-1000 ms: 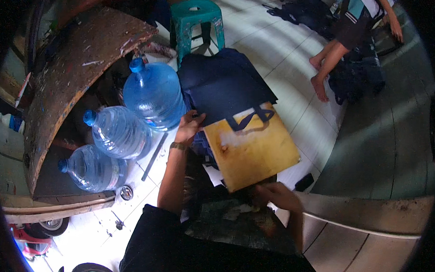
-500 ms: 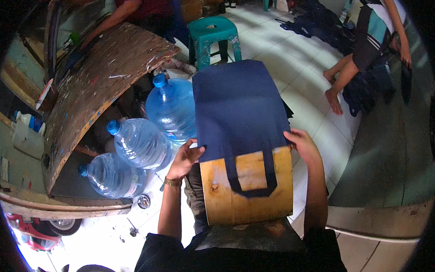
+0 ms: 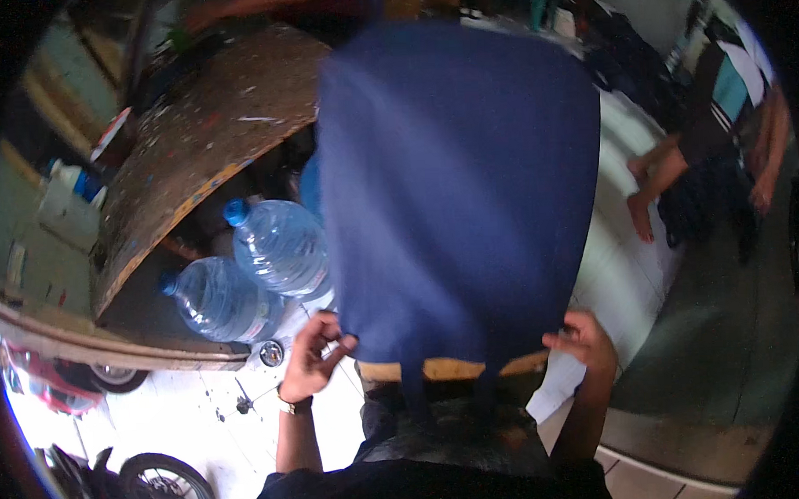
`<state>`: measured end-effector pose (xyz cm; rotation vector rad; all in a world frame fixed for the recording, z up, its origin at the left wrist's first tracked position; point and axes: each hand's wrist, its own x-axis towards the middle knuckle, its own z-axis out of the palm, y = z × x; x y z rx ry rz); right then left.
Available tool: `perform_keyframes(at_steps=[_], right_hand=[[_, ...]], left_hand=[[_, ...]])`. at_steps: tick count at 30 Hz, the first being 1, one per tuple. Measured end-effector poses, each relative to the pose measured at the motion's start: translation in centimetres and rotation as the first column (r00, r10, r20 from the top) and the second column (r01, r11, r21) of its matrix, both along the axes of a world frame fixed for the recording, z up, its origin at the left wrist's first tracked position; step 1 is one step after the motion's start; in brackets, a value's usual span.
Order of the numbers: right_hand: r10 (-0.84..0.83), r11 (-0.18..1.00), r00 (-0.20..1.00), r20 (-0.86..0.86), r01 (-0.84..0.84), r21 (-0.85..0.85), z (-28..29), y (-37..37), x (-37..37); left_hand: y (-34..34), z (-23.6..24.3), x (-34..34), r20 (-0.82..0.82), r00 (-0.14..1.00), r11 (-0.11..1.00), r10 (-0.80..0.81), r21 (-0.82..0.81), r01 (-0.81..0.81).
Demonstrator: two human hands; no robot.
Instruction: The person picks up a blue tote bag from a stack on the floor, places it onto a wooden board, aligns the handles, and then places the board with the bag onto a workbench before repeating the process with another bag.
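Note:
A navy blue fabric tote bag [image 3: 459,195] is stretched out in front of me, raised toward the camera, with its open edge nearest me. My left hand [image 3: 313,358] pinches its near left corner between thumb and fingers. At the near right corner, my right hand [image 3: 588,344] grips the cloth the same way. One strap handle [image 3: 413,388] hangs down between my hands. Beneath the bag, only the near strip of a yellowish wooden board [image 3: 452,369] shows, above my lap; the rest is hidden.
Large clear water jugs [image 3: 285,249] with blue caps stand left, beside a worn wooden tabletop [image 3: 210,124]. Another person's arm [image 3: 250,3] reaches over its far end. At right a barefoot person's leg [image 3: 665,174] rests near dark cloth. A motorcycle wheel [image 3: 166,491] is at lower left.
Both hands have lifted the bag off the board toward the camera, so it looks larger and hides the green stool and most of one jug. The view has shifted slightly.

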<state>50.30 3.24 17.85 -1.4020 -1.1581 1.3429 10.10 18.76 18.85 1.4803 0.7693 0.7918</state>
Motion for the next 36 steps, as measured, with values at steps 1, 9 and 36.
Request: perform_keyframes(at_steps=[1, 9, 36], right_hand=[[-0.039, 0.997, 0.995, -0.097, 0.045, 0.058, 2.6, 3.3, -1.0], [-0.216, 0.700, 0.965, -0.147, 0.258, 0.666, 10.3, 27.8, -11.9], [-0.103, 0.543, 0.964, 0.246, -0.153, 0.826, 5.2, 23.6, -23.3]], left_hand=[[0.6, 1.2, -0.7, 0.048, 0.989, 0.989, 0.143, 0.036, -0.145], [5.8, 12.6, -1.7, 0.314, 0.683, 0.565, 0.660, 0.391, -0.726], [10.6, 13.9, -9.7, -0.340, 0.637, 0.398, 0.692, 0.916, 0.057]])
